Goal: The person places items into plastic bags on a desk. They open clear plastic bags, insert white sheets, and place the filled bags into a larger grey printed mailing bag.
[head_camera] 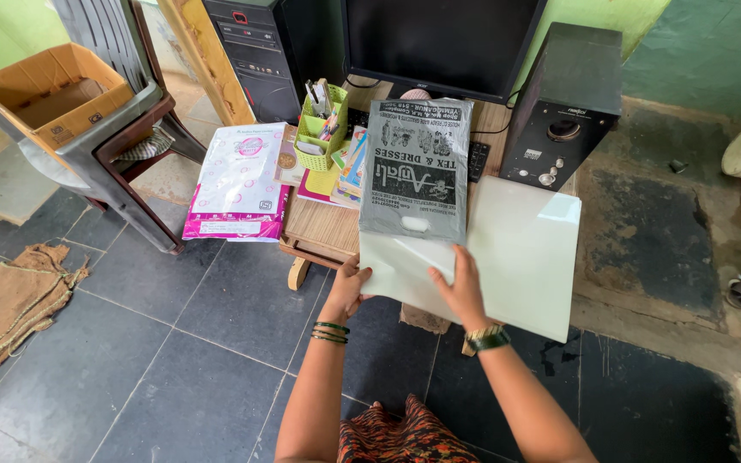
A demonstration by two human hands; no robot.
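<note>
A stack of large white sheets [516,257] lies across the low wooden table [319,227], overhanging its near edge. A grey plastic bag [413,171] with black print rests on the stack's far left part. My left hand [347,287], with green bangles at the wrist, grips the stack's near left corner from below. My right hand [460,287], with a watch at the wrist, presses flat on the stack's near edge, thumb side up.
On the table stand a green pen basket [319,129], coloured books [349,171], a black speaker [563,103], a monitor [439,43] and a computer tower [255,51]. A pink-and-white packet [237,180] overhangs the left edge. Left are plastic chairs [113,129] with a cardboard box [49,90]; sacking [6,304] lies on the floor.
</note>
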